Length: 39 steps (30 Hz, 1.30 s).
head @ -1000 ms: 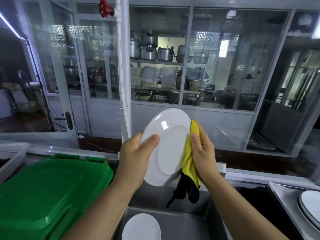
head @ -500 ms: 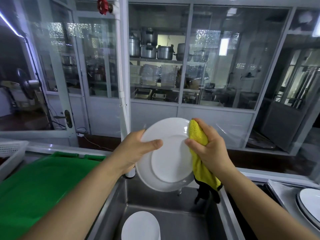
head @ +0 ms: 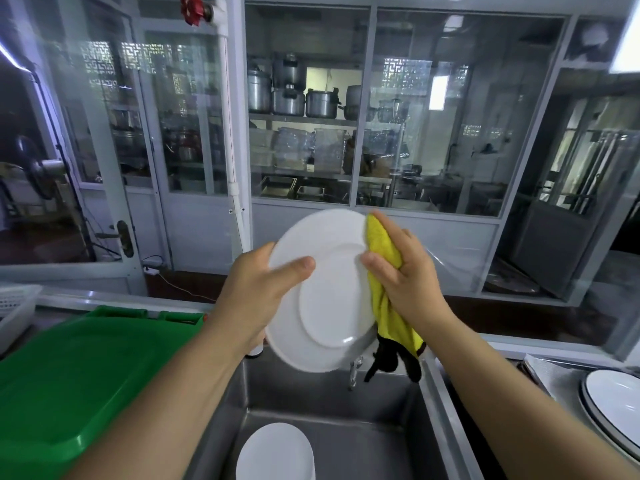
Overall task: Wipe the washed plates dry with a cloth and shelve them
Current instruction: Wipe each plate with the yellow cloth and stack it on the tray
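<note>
1. Glazed partitions back a steel sink (head: pixel 332 441) where another white plate (head: pixel 275 452) waits.
2. Left hand (head: pixel 256 296) grips the white plate (head: pixel 322 292) upright above the sink, thumb on its underside.
3. Right hand (head: pixel 401 268) has its fingers clamped on the yellow cloth (head: pixel 381 258), pressed against the plate's right rim.
4. Step judged: drying. Next: finish wiping, then shelve.
5. No legible writing.
</note>
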Tool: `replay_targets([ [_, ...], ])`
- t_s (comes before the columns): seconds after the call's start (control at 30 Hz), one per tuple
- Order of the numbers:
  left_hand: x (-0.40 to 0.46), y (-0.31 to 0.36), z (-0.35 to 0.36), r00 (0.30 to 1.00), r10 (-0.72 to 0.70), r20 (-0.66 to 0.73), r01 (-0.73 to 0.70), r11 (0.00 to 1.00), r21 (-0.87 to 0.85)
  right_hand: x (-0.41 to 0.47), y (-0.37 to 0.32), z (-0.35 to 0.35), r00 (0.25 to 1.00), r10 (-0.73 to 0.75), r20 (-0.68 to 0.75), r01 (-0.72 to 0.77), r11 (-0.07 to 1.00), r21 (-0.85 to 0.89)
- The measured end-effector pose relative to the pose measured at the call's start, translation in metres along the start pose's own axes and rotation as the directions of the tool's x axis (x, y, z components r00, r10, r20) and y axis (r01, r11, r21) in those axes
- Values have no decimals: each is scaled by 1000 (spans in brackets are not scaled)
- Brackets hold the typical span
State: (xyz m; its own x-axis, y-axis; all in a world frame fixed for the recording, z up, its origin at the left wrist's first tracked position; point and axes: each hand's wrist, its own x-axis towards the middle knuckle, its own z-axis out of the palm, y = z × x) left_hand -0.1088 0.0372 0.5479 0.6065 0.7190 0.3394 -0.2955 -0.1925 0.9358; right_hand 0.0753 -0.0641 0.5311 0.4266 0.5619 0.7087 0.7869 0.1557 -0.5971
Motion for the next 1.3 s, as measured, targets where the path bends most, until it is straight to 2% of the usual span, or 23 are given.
replay_targets([
  [0.07, 0, 2, 1, 995, 49, -92, -56, 995, -77, -12, 3, 10, 985, 154, -79, -140, 978, 157],
  [0.13, -3, 0, 6, 986, 88, -143, -112, 978, -174, -26, -1, 23, 948, 299, -107, -237, 891, 386],
  [0.2, -7, -6, 12, 988, 97, -119, -121, 970, -212, -33, -6, 30, 911, 397, -111, -281, 796, 536],
  [0.23, -8, -10, 12, 993, 88, -80, -104, 970, -221, -34, -5, 29, 903, 408, -134, -276, 789, 549],
  [0.33, -1, -14, -5, 997, -14, 72, 30, 974, -224, -30, 0, 13, 919, 364, -153, -263, 854, 449],
  [0.43, 15, -8, -23, 964, -134, 231, 177, 969, -175, -24, 0, 1, 978, 200, -55, -189, 967, 170],
  [0.5, 17, -7, -24, 954, -177, 242, 215, 967, -138, -21, -1, -2, 995, 95, 20, -95, 995, 13],
  [0.57, 14, -9, -20, 957, -187, 224, 216, 970, -112, -16, -3, -8, 999, 32, 34, -30, 996, -78],
  [0.63, 11, -11, -17, 965, -168, 202, 195, 974, -119, -9, -6, -10, 998, -56, 32, 61, 980, -191],
  [0.73, 10, -12, -10, 966, -157, 206, 184, 976, -120, 4, -16, -9, 964, -239, 116, 265, 866, -423],
  [0.83, 12, -11, -5, 966, -148, 214, 179, 975, -134, 17, -21, -10, 902, -380, 203, 430, 768, -474],
  [0.93, 13, -6, -7, 978, -140, 156, 168, 968, -185, 23, -11, -15, 921, -349, 172, 389, 832, -396],
  [1.03, 19, -4, -15, 985, -162, 58, 172, 938, -301, 10, 7, -19, 983, -176, 42, 181, 944, -277],
  [1.1, 22, -4, -18, 983, -182, -17, 163, 914, -371, -4, 14, -14, 997, -81, -6, 78, 974, -214],
  [1.17, 22, -5, -15, 975, -206, -89, 148, 889, -433, -20, 14, -4, 991, -115, -64, 95, 962, -256],
  [1.3, 22, -7, -2, 954, -249, -168, 126, 840, -527, -46, 8, 20, 960, -255, -117, 172, 865, -472],
])
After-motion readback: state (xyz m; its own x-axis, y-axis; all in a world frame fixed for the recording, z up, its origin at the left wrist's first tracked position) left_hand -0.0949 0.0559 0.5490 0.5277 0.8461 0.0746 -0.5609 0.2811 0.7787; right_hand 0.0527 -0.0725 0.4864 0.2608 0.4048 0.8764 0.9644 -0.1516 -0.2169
